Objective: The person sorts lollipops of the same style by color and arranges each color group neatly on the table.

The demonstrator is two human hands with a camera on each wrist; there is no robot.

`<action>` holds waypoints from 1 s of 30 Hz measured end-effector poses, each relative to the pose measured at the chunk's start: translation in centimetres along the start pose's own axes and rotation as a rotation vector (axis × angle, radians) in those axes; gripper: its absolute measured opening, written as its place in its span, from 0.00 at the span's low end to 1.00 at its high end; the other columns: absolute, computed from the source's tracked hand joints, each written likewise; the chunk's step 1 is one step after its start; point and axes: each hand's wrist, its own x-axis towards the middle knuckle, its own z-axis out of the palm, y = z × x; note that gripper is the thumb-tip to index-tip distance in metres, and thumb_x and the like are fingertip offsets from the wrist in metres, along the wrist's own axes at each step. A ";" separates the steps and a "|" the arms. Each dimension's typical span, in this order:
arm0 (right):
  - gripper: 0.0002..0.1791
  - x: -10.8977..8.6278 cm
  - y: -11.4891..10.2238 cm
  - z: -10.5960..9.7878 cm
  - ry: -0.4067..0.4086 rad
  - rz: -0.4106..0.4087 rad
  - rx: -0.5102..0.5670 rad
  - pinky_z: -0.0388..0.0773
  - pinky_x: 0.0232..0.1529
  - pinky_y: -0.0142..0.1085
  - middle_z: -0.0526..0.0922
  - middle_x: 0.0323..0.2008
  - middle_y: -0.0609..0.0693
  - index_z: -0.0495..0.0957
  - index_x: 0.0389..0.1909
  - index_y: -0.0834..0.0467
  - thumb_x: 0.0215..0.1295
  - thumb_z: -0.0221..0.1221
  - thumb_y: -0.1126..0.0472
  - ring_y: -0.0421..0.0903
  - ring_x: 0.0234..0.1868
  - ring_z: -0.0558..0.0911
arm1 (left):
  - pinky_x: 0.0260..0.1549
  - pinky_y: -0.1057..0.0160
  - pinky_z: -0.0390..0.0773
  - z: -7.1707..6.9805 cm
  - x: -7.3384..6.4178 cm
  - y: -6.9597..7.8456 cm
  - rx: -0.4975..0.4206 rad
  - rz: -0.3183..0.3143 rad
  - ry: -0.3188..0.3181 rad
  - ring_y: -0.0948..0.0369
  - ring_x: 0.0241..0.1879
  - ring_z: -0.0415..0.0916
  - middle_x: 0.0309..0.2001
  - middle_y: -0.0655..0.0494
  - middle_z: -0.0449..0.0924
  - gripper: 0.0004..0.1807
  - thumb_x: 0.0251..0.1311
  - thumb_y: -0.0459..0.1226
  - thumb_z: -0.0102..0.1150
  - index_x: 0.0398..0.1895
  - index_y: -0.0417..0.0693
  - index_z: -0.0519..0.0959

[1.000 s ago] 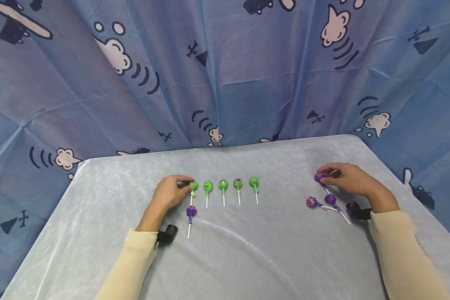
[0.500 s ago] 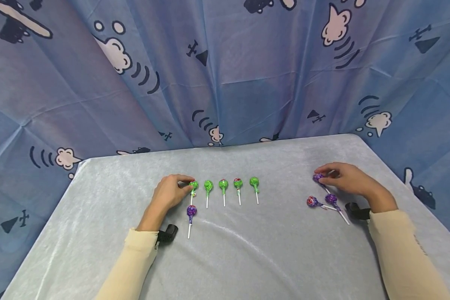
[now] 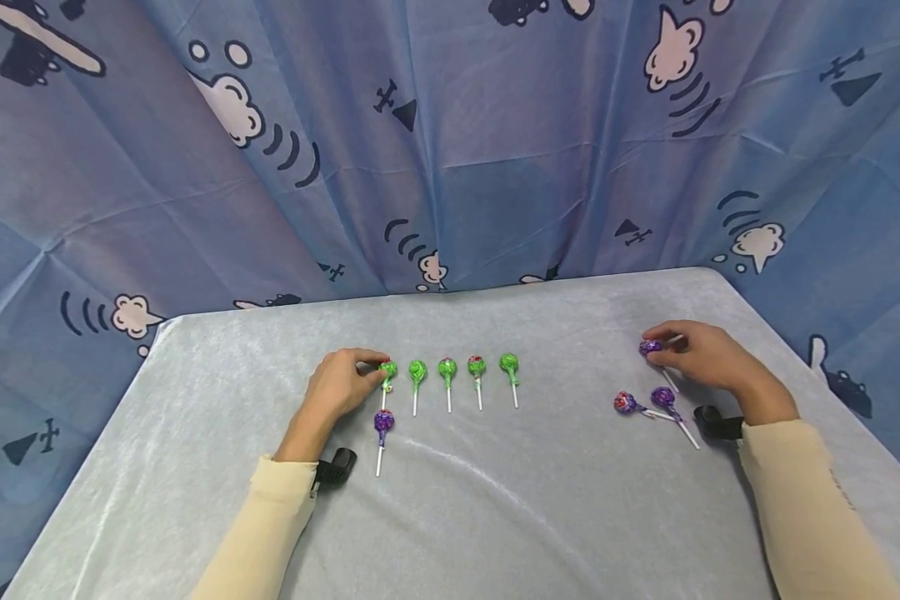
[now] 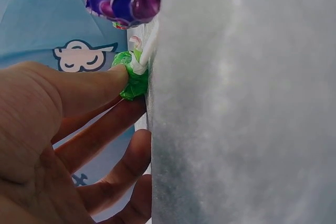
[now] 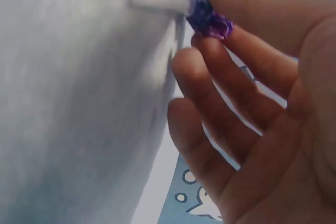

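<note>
A person's left hand point(image 3: 341, 383), its black wrist-strap camera point(image 3: 336, 467) showing beyond a cream sleeve point(image 3: 258, 517), pinched a round lollipop in shiny green wrapping point(image 3: 389, 371) between thumb and fingers. This lollipop was the leftmost of a row, its white stick pointing towards the person. Directly below that stick lay a round lollipop in glossy purple wrapping point(image 3: 383, 422), its own stick pointing the same way; whether the two touched could not be told. To the right, four more green-wrapped lollipops point(image 3: 447, 368) continued the row, spaced apart. Well apart on the right, a red-and-purple wrapped lollipop point(image 3: 625, 403) lay with its white stick crossing that of a second purple lollipop point(image 3: 663, 397). Just above them, the right hand point(image 3: 701, 354) gripped a third purple lollipop point(image 3: 650, 347) by its head, between thumb and fingertips. A pale grey, velvety tablecloth point(image 3: 540, 500) lay beneath; behind hung a blue, cartoon-printed curtain point(image 3: 495, 208).
</note>
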 end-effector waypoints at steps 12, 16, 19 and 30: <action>0.27 0.1 0.1 0.1 -0.003 -0.018 0.003 0.78 0.51 0.57 0.80 0.54 0.65 0.76 0.60 0.62 0.65 0.64 0.51 0.64 0.54 0.78 | 0.50 0.46 0.77 -0.1 0.0 0.0 -0.002 0.008 0.000 0.49 0.55 0.80 0.56 0.51 0.84 0.14 0.61 0.47 0.66 0.50 0.61 0.86; 0.28 0.0 0.1 0.1 -0.009 -0.029 0.003 0.77 0.52 0.59 0.78 0.56 0.66 0.75 0.61 0.61 0.66 0.64 0.50 0.64 0.55 0.77 | 0.50 0.45 0.78 -0.1 0.0 0.0 -0.002 0.018 0.010 0.48 0.57 0.80 0.57 0.51 0.84 0.14 0.61 0.47 0.66 0.50 0.61 0.87; 0.29 -0.1 0.1 0.1 -0.016 -0.044 0.003 0.76 0.53 0.60 0.77 0.59 0.67 0.74 0.63 0.60 0.67 0.63 0.49 0.65 0.56 0.77 | 0.50 0.45 0.78 -0.1 0.0 0.1 -0.002 0.019 0.012 0.48 0.57 0.79 0.57 0.51 0.84 0.15 0.61 0.47 0.66 0.50 0.61 0.87; 0.26 -0.2 0.3 -0.1 -0.032 -0.051 0.004 0.76 0.53 0.60 0.78 0.58 0.67 0.75 0.62 0.61 0.69 0.61 0.52 0.66 0.57 0.76 | 0.51 0.45 0.77 -0.1 0.0 0.1 0.002 0.015 0.004 0.47 0.58 0.79 0.57 0.51 0.83 0.15 0.61 0.47 0.66 0.51 0.61 0.86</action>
